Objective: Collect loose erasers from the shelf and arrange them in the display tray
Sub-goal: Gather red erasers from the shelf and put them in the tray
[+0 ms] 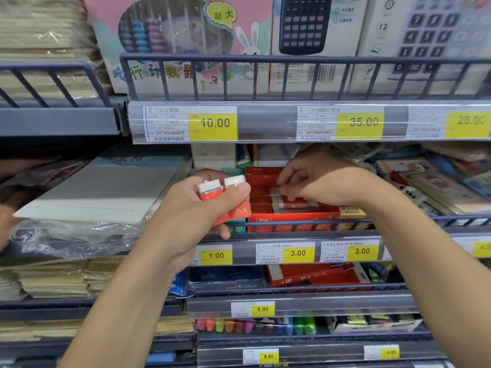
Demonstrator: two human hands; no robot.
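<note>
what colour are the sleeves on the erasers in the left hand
Red-orange sleeves on white erasers, gripped in the left hand; head view.

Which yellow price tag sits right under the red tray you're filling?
The 3.00 tag on the left of the two, directly below the red tray. The 1.00 tag lies further left, under the left hand; the other 3.00 tag sits right.

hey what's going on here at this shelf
A person is stocking erasers on a shop shelf. The left hand grips a small bunch of red-and-white erasers in front of the shelf. The right hand reaches into the red display tray, its fingers on an eraser there. A few erasers already lie in the tray.
</note>
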